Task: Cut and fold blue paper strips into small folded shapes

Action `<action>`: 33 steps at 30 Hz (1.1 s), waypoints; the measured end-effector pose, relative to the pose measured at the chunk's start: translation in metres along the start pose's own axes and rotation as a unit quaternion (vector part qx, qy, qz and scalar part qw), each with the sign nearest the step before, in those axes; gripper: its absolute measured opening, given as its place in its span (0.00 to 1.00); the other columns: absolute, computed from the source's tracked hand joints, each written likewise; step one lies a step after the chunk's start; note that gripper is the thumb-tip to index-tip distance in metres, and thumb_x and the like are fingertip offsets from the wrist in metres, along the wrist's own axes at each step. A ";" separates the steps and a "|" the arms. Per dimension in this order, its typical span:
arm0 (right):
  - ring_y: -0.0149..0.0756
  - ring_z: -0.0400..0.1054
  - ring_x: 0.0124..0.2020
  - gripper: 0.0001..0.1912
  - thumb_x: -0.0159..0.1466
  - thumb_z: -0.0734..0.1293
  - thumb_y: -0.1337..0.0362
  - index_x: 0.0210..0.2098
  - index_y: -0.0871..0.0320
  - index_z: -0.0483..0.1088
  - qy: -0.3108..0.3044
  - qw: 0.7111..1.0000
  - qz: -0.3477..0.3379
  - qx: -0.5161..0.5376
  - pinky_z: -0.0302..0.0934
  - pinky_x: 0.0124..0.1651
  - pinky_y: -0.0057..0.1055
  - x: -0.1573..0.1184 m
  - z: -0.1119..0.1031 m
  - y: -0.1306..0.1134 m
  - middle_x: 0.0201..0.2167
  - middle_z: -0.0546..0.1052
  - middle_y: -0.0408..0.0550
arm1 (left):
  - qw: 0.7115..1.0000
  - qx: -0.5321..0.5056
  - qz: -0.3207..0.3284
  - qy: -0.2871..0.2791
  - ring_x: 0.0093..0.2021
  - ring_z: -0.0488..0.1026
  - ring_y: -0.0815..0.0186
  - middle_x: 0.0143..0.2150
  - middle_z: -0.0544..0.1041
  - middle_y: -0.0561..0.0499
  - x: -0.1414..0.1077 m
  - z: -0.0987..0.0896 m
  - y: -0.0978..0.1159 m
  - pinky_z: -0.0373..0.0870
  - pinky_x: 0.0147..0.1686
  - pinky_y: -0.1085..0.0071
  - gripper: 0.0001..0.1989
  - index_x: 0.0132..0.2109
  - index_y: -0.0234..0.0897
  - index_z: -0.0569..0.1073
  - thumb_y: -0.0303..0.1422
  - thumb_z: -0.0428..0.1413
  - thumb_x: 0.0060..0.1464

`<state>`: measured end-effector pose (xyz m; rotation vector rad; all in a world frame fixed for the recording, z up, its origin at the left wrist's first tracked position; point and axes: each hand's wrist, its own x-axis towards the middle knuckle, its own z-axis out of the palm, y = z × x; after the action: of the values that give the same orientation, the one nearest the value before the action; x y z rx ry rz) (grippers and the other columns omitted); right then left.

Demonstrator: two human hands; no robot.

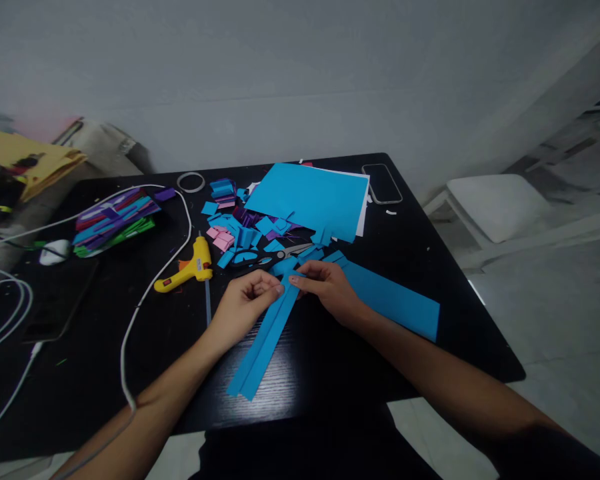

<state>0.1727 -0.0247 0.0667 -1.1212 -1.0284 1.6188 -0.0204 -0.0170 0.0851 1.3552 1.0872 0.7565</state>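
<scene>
A long blue paper strip (pixel 265 350), creased or doubled along its length, slants toward the table's front edge. My left hand (pixel 253 297) pinches its upper left side between thumb and fingers. On the upper right side, my right hand (pixel 327 287) grips the same strip with thumb and forefinger. Just beyond the hands lie black-handled scissors (pixel 280 255) among small cut blue pieces (pixel 245 237). A wider blue paper piece (pixel 395 297) lies partly under my right wrist. Farther back is a large blue sheet (pixel 310 197) on white paper.
A yellow glue gun (pixel 195 267) lies left of the hands, near a white cable (pixel 130 333). Bundled coloured strips (pixel 113 223), a tape ring (pixel 191 182) and pink pieces (pixel 221 237) are behind. One phone (pixel 383 184) is back right, another dark phone (pixel 60 300) left.
</scene>
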 end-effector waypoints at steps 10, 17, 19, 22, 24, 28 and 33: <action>0.35 0.74 0.32 0.22 0.59 0.74 0.45 0.30 0.60 0.76 -0.031 0.997 0.037 0.059 0.70 0.42 0.35 -0.002 0.005 0.001 0.29 0.78 0.45 | 1.000 -0.018 -0.012 0.005 0.21 0.66 0.72 0.20 0.71 0.56 0.001 -0.001 0.003 0.65 0.24 0.75 0.09 0.31 0.36 0.79 0.36 0.64 0.53; 0.38 0.77 0.36 0.18 0.57 0.77 0.50 0.35 0.60 0.79 -0.094 0.991 0.076 0.053 0.71 0.47 0.38 -0.008 0.009 0.003 0.33 0.82 0.46 | 0.994 -0.091 -0.042 0.040 0.19 0.69 0.71 0.22 0.75 0.52 0.001 0.000 -0.002 0.63 0.15 0.77 0.10 0.31 0.34 0.79 0.36 0.66 0.51; 0.38 0.78 0.36 0.17 0.56 0.78 0.51 0.34 0.59 0.79 -0.079 0.992 0.081 0.055 0.71 0.46 0.37 -0.008 0.009 0.003 0.32 0.82 0.46 | 0.992 -0.103 -0.055 0.037 0.18 0.69 0.71 0.23 0.76 0.51 0.002 0.000 -0.001 0.62 0.13 0.78 0.10 0.30 0.33 0.78 0.36 0.66 0.49; 0.39 0.79 0.36 0.18 0.54 0.79 0.51 0.35 0.59 0.78 -0.077 0.990 0.095 0.067 0.72 0.44 0.37 -0.007 0.008 0.003 0.32 0.82 0.47 | 0.991 -0.110 -0.070 0.042 0.17 0.67 0.72 0.22 0.76 0.52 0.003 0.000 0.000 0.59 0.12 0.79 0.10 0.29 0.33 0.76 0.35 0.66 0.47; 0.38 0.78 0.33 0.19 0.54 0.79 0.51 0.35 0.59 0.78 -0.079 0.989 0.103 0.071 0.73 0.41 0.36 -0.007 0.008 0.003 0.31 0.82 0.47 | 0.990 -0.109 -0.074 0.041 0.16 0.65 0.74 0.20 0.73 0.55 0.003 0.000 0.000 0.59 0.12 0.80 0.10 0.28 0.34 0.74 0.34 0.66 0.47; 0.33 0.76 0.28 0.17 0.55 0.78 0.52 0.33 0.59 0.77 -0.083 0.990 0.100 0.049 0.72 0.36 0.32 -0.007 0.007 0.001 0.29 0.81 0.45 | 0.992 -0.105 -0.071 0.001 0.15 0.62 0.75 0.18 0.70 0.57 0.004 -0.003 -0.003 0.60 0.14 0.80 0.12 0.27 0.35 0.70 0.34 0.64 0.48; 0.33 0.74 0.27 0.15 0.57 0.77 0.53 0.31 0.59 0.77 -0.114 0.989 0.095 -0.014 0.71 0.34 0.31 -0.004 0.004 -0.001 0.29 0.81 0.45 | 0.993 -0.080 -0.069 -0.051 0.20 0.70 0.71 0.23 0.75 0.54 0.007 -0.011 0.003 0.67 0.17 0.78 0.10 0.32 0.35 0.71 0.35 0.64 0.50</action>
<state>0.1694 -0.0289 0.0693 -1.0973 -1.1198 1.9244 -0.0272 -0.0063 0.0877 1.1576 1.0065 0.6509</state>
